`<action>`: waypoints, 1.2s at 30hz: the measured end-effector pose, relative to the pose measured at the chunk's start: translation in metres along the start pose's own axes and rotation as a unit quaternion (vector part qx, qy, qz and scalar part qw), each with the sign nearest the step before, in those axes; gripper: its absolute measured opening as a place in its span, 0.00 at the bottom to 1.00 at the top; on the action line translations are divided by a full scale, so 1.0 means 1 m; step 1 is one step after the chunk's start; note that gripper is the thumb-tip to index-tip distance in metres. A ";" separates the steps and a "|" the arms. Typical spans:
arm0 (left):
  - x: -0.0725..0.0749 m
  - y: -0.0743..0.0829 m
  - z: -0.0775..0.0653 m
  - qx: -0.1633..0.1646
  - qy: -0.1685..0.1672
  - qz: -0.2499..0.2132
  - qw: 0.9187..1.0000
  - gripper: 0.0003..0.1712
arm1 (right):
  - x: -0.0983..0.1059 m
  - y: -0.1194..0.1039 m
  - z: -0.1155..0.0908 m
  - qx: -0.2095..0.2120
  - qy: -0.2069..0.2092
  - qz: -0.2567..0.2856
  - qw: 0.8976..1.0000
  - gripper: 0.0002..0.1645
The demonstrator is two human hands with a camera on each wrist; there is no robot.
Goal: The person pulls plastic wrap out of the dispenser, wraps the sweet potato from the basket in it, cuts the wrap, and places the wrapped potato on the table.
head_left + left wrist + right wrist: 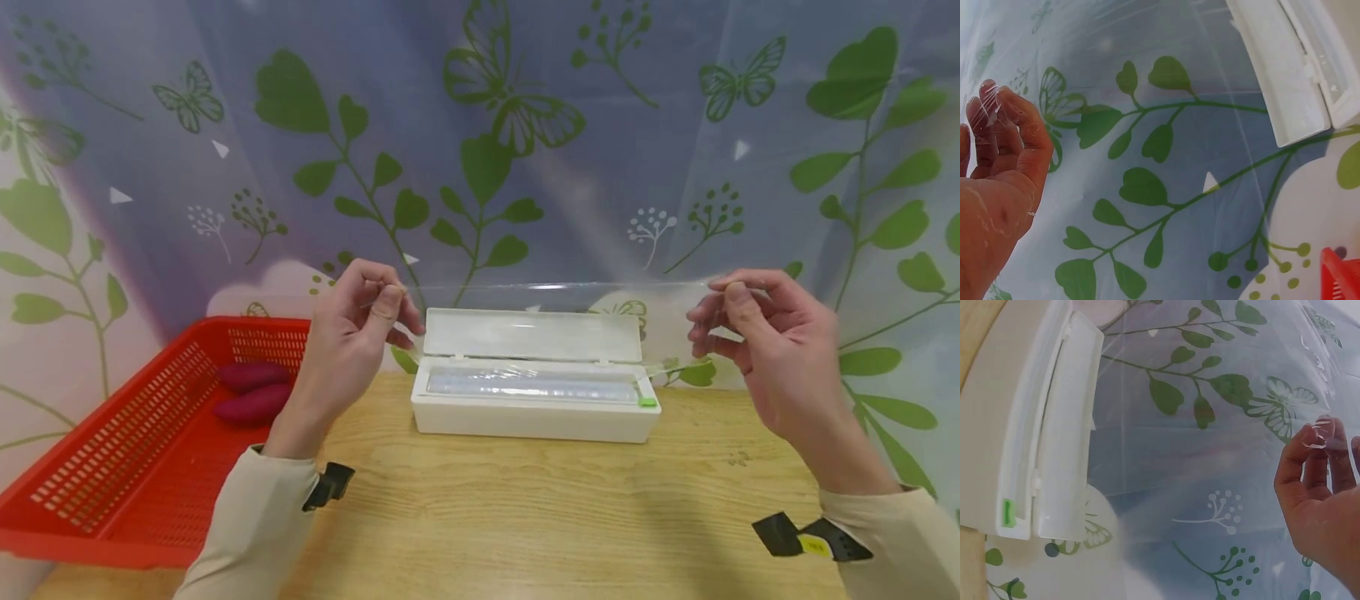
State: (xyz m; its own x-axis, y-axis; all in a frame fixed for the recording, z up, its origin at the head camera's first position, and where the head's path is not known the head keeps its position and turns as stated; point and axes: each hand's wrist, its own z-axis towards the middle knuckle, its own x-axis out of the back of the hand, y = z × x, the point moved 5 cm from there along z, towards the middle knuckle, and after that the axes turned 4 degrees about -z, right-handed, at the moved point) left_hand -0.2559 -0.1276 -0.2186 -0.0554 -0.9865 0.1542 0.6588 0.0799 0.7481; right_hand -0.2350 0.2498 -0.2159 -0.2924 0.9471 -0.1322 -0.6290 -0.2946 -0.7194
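A sheet of clear cling film (pixel 555 286) is stretched between both hands, its top edge a thin shiny line in the head view. My left hand (pixel 351 333) pinches one corner between thumb and fingers, above and left of the dispenser. At the opposite corner, my right hand (pixel 783 350) pinches the film the same way. Below them a white cling film dispenser (pixel 532 422) stands on the table with its lid (pixel 532 333) raised at the back. Inside lies the film roll (pixel 532 385), and a green slide cutter (pixel 647 402) sits at the right end.
A red plastic basket (pixel 127 450) stands at the left, partly behind the left forearm. Two purple sweet potatoes (pixel 253 403) lie in it. The wooden table (pixel 480 508) runs up to a patterned curtain (pixel 600 183) with green leaves and butterflies, close behind the dispenser.
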 end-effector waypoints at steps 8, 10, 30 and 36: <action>-0.004 -0.004 -0.022 0.004 -0.020 -0.021 1.000 0.05 | 0.002 0.010 -0.021 -0.009 -0.011 0.003 1.000 0.14; -0.005 -0.009 -0.025 0.009 -0.025 -0.027 0.999 0.04 | 0.003 0.014 -0.025 -0.014 -0.014 0.000 1.000 0.14; -0.028 -0.074 -0.056 0.095 -0.107 -0.058 0.988 0.05 | 0.029 0.063 -0.061 -0.092 -0.044 -0.147 0.984 0.13; -0.031 -0.087 -0.089 0.114 -0.206 -0.082 0.968 0.07 | 0.031 0.071 -0.096 -0.167 -0.148 -0.233 0.946 0.13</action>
State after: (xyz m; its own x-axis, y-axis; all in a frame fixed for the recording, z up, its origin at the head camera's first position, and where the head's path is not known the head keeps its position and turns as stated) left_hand -0.2451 -0.1163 -0.3460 -0.4707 -0.8514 0.2313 0.4361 0.0035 0.8999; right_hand -0.2196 0.2707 -0.3366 -0.2593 0.8727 0.4138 -0.4902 0.2502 -0.8349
